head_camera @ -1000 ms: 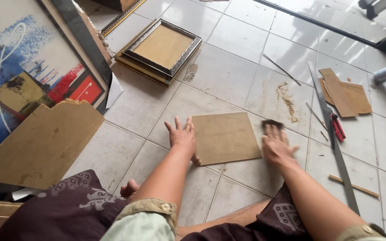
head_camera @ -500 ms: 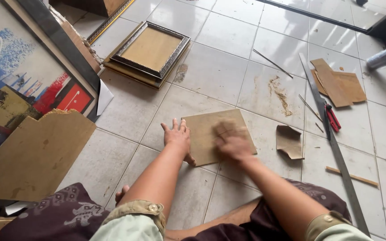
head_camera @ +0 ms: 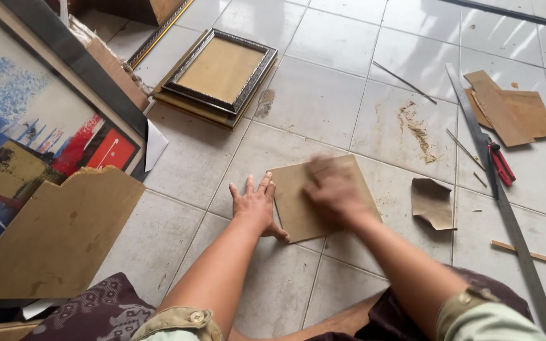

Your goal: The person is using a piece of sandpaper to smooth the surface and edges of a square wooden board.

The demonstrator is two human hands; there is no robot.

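On the tiled floor (head_camera: 323,95), the left hand (head_camera: 255,205) is lying flat with fingers spread, pressing the near-left edge of a brown board (head_camera: 298,202). Right of it, the blurred right hand (head_camera: 331,189) is resting on the board, its grip unclear. Farther right, a curled paper scrap (head_camera: 433,202) is lying.

A second ago the right hand (head_camera: 333,189) was out past the right edge of the brown board (head_camera: 298,208), pressing a small piece of brown paper (head_camera: 433,203) on the tiles. Now that hand has come across and lies on top of the board, near the middle of the frame, and it looks blurry. The paper is left behind, curled up on the floor to the right, apart from the hand. The board has turned a little.
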